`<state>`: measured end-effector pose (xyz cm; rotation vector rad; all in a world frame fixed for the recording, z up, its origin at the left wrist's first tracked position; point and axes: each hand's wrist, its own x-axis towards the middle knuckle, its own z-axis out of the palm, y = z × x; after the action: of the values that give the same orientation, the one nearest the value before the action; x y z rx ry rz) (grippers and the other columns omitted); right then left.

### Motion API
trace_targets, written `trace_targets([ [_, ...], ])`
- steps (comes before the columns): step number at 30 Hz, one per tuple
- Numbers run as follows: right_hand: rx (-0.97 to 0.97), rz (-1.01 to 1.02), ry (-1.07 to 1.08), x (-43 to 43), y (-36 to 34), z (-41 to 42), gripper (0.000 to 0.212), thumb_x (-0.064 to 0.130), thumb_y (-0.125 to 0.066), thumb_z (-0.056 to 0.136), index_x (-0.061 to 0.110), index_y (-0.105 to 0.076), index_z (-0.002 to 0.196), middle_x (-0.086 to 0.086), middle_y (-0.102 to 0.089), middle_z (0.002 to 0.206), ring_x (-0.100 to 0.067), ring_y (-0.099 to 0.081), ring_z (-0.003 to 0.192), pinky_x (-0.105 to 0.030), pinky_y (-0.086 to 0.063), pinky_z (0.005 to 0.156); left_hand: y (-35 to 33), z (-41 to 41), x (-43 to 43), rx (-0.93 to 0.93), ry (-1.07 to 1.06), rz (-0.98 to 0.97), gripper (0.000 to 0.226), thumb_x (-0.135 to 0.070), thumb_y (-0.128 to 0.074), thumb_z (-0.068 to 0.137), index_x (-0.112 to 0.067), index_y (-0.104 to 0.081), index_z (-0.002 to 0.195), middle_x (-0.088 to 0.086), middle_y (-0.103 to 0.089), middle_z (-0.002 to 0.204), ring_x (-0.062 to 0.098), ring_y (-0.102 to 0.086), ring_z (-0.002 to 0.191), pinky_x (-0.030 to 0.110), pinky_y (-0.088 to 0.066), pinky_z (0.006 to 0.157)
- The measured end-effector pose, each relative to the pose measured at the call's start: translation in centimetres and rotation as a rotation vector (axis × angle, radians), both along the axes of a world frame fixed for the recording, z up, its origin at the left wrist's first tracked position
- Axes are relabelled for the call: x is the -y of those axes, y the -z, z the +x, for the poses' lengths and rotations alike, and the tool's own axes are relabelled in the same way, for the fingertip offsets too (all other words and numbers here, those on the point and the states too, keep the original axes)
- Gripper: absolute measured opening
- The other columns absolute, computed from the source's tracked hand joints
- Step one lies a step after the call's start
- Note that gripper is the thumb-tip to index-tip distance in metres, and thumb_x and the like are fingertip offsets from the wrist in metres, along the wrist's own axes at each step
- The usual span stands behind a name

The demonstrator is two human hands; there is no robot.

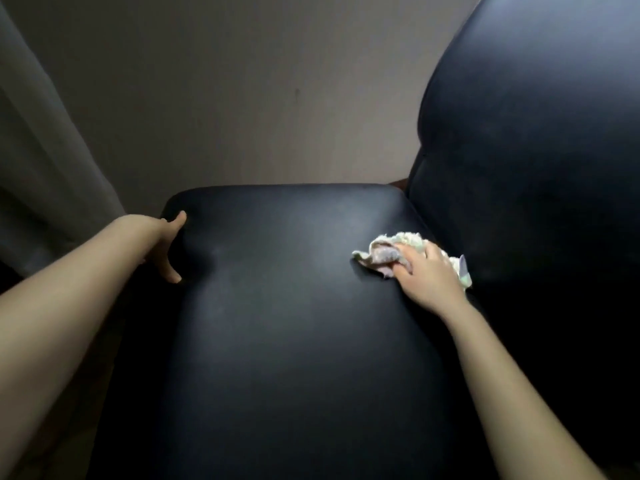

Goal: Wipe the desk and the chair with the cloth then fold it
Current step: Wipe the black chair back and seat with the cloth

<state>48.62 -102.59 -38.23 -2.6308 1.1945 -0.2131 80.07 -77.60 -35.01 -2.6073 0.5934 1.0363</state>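
The right hand [427, 275] clutches the crumpled cloth [384, 254] and presses it on the chair seat [284, 306], just beside the seam where the backrest [536, 168] rises. The left hand [162, 244] rests on the seat's far-left edge, thumb and one finger splayed (the other fingers are hidden). Between the hands lies a broad stretch of bare seat.

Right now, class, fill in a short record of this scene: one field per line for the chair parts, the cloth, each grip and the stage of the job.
seat: black, padded
backrest: black, right of view
cloth: pale, bunched, on the seat near the backrest
left grip: thumb and finger spread, rests on the seat's left edge
right grip: holds the cloth, pressing it down
curtain: grey, at left
stage: wiping chair; cloth not yet folded
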Motion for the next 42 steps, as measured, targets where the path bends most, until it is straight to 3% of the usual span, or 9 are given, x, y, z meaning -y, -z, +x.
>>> trace_targets([
  [4, -0.019, 0.035, -0.025, -1.0, -0.1, -3.0, 0.047, 0.035, -0.049, 0.092, 0.037, -0.042, 0.139, -0.007, -0.032, 0.145, -0.027, -0.029, 0.136, -0.037, -0.017, 0.112, -0.1, 0.1, 0.2, 0.053, 0.018, 0.125, 0.112, -0.039, -0.062, 0.087, -0.022, 0.035, 0.139, 0.004, -0.015, 0.157, 0.024, -0.017, 0.143, 0.052, -0.004, 0.114],
  [7, -0.061, 0.080, -0.035, 0.6, -1.0, -1.9, 0.047, 0.036, -0.047, 0.092, 0.042, -0.040, 0.139, -0.006, -0.033, 0.145, -0.028, -0.033, 0.134, -0.037, -0.020, 0.111, -0.6, -0.6, 0.0, 0.055, 0.039, 0.108, 0.098, -0.038, -0.059, 0.090, -0.013, 0.017, 0.147, 0.006, -0.004, 0.159, 0.026, -0.009, 0.145, 0.051, -0.009, 0.113],
  [9, -0.091, 0.084, -0.035, 1.7, -1.4, -0.9, 0.048, 0.038, -0.044, 0.093, 0.043, -0.039, 0.139, -0.006, -0.031, 0.146, -0.029, -0.032, 0.134, -0.039, -0.020, 0.110, -0.9, -1.1, -0.4, 0.130, 0.078, 0.024, 0.102, -0.030, -0.070, 0.083, -0.010, 0.005, 0.149, 0.015, -0.018, 0.155, 0.029, -0.021, 0.142, 0.042, -0.020, 0.112],
  [11, -0.109, 0.104, -0.032, 2.7, -1.7, -0.1, 0.047, 0.038, -0.042, 0.093, 0.044, -0.037, 0.139, -0.005, -0.028, 0.147, -0.030, -0.032, 0.134, -0.043, -0.018, 0.110, -1.7, -2.3, -0.4, 0.167, 0.151, -0.007, 0.110, -0.026, -0.073, 0.081, -0.008, 0.011, 0.149, 0.017, -0.020, 0.154, 0.028, -0.025, 0.141, 0.034, -0.022, 0.111],
  [18, -0.094, 0.152, -0.103, 5.4, -1.5, 2.3, 0.045, 0.035, -0.041, 0.092, 0.043, -0.041, 0.137, -0.002, -0.027, 0.146, -0.028, -0.036, 0.131, -0.049, -0.026, 0.109, -2.9, -6.4, 0.1, 0.047, 0.330, -0.069, 0.122, -0.044, -0.081, 0.066, -0.042, 0.012, 0.145, 0.008, 0.019, 0.156, 0.030, 0.007, 0.145, 0.043, -0.014, 0.117],
  [31, -0.146, -0.007, -0.187, 5.2, -1.7, 7.0, 0.049, 0.037, -0.039, 0.089, 0.041, -0.039, 0.138, -0.004, -0.035, 0.143, -0.030, -0.032, 0.131, -0.050, -0.026, 0.100, -1.4, -11.6, -2.2, 0.166, 0.305, -0.012, 0.133, -0.063, -0.075, 0.060, -0.043, 0.031, 0.138, 0.010, 0.027, 0.153, 0.029, 0.016, 0.144, 0.053, -0.003, 0.115],
  [37, -0.156, -0.155, -0.460, -0.6, -1.7, 3.8, 0.044, 0.040, -0.041, 0.087, 0.041, -0.052, 0.129, -0.013, -0.049, 0.126, -0.037, -0.046, 0.116, -0.040, -0.032, 0.099, -1.3, -13.3, -2.2, 0.138, 0.310, 0.016, 0.135, -0.066, -0.073, 0.060, -0.033, 0.030, 0.142, 0.015, 0.026, 0.153, 0.032, 0.015, 0.144, 0.048, -0.005, 0.115],
  [39, -0.088, -0.138, -0.597, -4.0, -1.1, 0.8, 0.054, 0.044, -0.031, 0.077, 0.041, -0.057, 0.125, -0.011, -0.055, 0.119, -0.036, -0.049, 0.108, -0.044, -0.036, 0.098, -1.7, -13.0, -2.2, 0.112, 0.339, -0.037, 0.129, -0.065, -0.072, 0.062, -0.035, 0.023, 0.145, 0.011, 0.024, 0.154, 0.031, 0.013, 0.144, 0.044, -0.005, 0.116],
  [42, 0.063, -0.161, -0.801, -8.9, -0.5, -4.4, 0.052, 0.040, -0.037, 0.074, 0.031, -0.065, 0.117, -0.012, -0.061, 0.110, -0.037, -0.055, 0.094, -0.051, -0.040, 0.092, -2.5, -11.8, -0.9, 0.126, 0.342, -0.116, 0.118, -0.062, -0.071, 0.066, -0.037, 0.010, 0.148, 0.010, 0.016, 0.157, 0.030, 0.004, 0.145, 0.037, -0.007, 0.117],
])
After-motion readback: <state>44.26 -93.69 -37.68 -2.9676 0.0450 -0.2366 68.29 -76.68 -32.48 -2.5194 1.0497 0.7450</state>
